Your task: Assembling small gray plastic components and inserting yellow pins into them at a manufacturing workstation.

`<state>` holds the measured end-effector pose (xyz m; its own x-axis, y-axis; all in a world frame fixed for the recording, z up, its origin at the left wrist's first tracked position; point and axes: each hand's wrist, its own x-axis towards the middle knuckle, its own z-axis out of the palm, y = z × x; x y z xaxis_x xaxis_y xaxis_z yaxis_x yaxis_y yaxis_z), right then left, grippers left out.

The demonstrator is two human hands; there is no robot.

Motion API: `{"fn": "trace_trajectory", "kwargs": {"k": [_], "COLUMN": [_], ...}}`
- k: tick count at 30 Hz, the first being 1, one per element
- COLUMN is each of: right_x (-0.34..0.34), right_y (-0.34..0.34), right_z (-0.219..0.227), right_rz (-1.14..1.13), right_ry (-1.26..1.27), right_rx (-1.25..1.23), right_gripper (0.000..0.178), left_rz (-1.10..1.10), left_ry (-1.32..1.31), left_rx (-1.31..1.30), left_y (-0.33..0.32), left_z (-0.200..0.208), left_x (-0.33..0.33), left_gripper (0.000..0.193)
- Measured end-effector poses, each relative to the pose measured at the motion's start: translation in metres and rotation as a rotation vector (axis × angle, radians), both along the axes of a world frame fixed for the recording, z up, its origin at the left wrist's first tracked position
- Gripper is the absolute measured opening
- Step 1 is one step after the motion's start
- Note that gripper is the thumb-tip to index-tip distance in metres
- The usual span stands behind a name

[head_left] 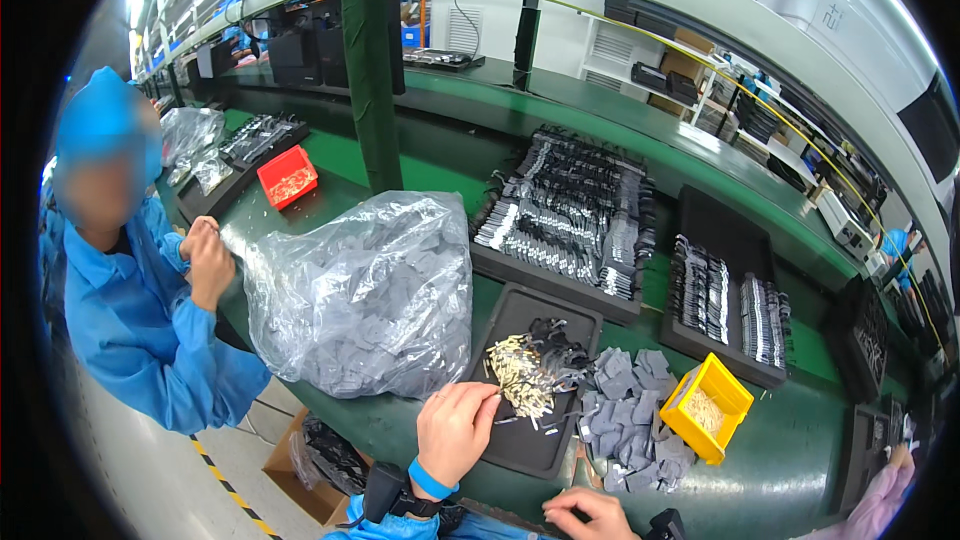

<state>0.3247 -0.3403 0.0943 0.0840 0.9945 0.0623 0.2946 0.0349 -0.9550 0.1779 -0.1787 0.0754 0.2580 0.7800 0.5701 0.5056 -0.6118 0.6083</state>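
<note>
My left hand (458, 432) reaches over the left edge of a black tray (530, 453). Its thumb and fingers are pressed together beside a heap of small parts with pale gold ends (520, 373); what they hold, if anything, is too small to make out. Black cable-like pieces (563, 345) lie against that heap. Low in the picture, my right hand (592, 516) is curled with fingertips close together near the table's front edge. Whatever is in its pinch is hidden. Beyond it, grey flat pads (630, 420) lie in a loose pile right of the tray.
A yellow bin (708, 408) holds small pale pieces. Left of the tray stands a large clear bag of grey pads (370, 290). Black trays of rowed parts (570, 215) (725, 290) lie behind. A co-worker in blue (150, 280) is at left; a pink sleeve (882, 497) shows at right.
</note>
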Motion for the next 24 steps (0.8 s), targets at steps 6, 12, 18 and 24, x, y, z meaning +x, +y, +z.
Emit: {"fn": "trace_trajectory", "kwargs": {"k": [6, 12, 18, 24], "right_x": [-0.006, -0.016, -0.009, 0.003], "right_y": [0.043, 0.054, 0.066, 0.081], "right_z": [0.009, -0.001, -0.006, -0.007], "right_rz": [-0.284, -0.235, -0.261, -0.22], "right_ry": [-0.068, -0.242, -0.323, -0.486], "right_rx": [0.117, 0.184, 0.106, 0.15], "right_gripper": [0.017, 0.015, 0.006, 0.01], "left_rz": [-0.062, -0.127, -0.06, -0.21], "left_ry": [-0.029, 0.016, 0.014, -0.397], "left_rx": [-0.022, 0.063, 0.06, -0.527], "left_y": [-0.022, -0.044, -0.033, -0.032], "left_z": [0.004, 0.009, 0.006, 0.006], "left_x": [0.001, 0.001, 0.0, -0.002], "left_gripper": [0.008, 0.01, 0.004, 0.015]}}
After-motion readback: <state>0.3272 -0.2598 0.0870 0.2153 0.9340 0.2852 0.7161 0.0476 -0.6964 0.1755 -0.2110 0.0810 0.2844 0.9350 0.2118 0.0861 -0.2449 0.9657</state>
